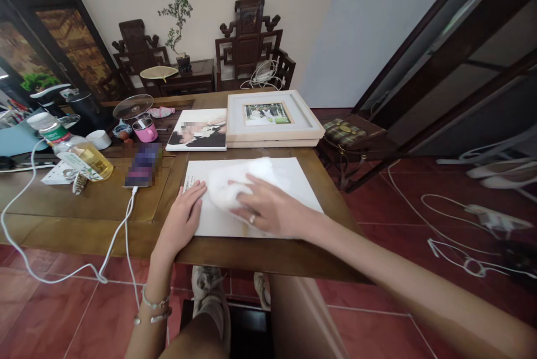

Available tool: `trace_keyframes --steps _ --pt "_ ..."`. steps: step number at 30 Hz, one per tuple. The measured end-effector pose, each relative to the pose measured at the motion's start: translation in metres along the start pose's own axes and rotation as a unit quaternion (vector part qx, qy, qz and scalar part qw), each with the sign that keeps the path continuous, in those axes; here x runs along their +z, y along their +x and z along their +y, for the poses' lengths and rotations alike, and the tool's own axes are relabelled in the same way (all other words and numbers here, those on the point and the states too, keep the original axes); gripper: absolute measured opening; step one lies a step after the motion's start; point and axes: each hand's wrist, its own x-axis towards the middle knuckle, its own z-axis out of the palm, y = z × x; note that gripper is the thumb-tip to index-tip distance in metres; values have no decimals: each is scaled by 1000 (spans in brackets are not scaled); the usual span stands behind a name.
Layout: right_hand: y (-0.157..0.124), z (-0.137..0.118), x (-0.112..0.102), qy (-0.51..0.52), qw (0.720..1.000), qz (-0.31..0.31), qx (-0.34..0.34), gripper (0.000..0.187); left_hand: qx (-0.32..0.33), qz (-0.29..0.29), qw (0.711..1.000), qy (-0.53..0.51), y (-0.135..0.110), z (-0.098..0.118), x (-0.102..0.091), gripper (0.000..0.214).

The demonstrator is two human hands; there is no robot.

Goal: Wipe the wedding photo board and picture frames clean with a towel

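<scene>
- Shoes (207, 280) are seen below the front edge of the wooden table (96, 229).
- The left hand (187, 213) is laid open over the left edge of a white board (304, 191), fingers extended, nothing gripped.
- A white cloth (260, 169) is gripped by the bent fingers of the right hand (262, 202); how firmly it is squeezed cannot be told, as the fingers are blurred.
- The cloth is bunched on the board, which is laid flat near the table's front edge.
- At left, a phone (143, 164) is joined to a white cable (129, 202); a bottle (90, 160) is placed left of it, a pink mug (146, 133) beyond.
- Behind the board, a photo panel (199, 138) is set just beside stacked frames (272, 134).
- Farthest, a potted tree (176, 18) is flanked by carved chairs (249, 40).
</scene>
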Motion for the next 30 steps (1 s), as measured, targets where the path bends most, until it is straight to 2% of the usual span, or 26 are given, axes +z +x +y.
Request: trace_keyframes --steps 4,7,9,12,15,17,19,22,24,27,30 --pt "48 18 6 -54 995 26 83 33 -10 49 999 -4 -1 3 1 39" --pt "59 6 17 -51 996 21 67 28 -46 119 992 19 -2 2 2 40" --pt "50 -11 22 -30 999 -3 10 24 -78 145 986 32 -3 0 4 42" --pt "18 -36 18 24 994 -49 -90 19 -102 132 986 27 -3 -4 5 43" --pt "-21 -44 0 78 988 -63 -120 17 -99 116 988 27 -4 -5 6 44" --pt "-46 -34 -13 94 991 -50 -86 18 -95 115 988 36 -4 -5 7 45" --pt "-67 -15 -22 86 996 -15 -11 22 -95 118 988 40 -4 -4 7 44" --pt "-88 19 -22 70 987 75 120 40 -112 128 985 18 -3 -4 6 44" --pt "-96 36 -17 80 975 112 176 45 -142 134 980 -31 -1 -6 4 46" --pt "-97 43 -10 107 967 109 205 49 -195 136 959 -154 3 -7 -2 52" --pt "-97 41 -9 123 962 117 212 52 -230 140 923 -274 5 1 -15 55"
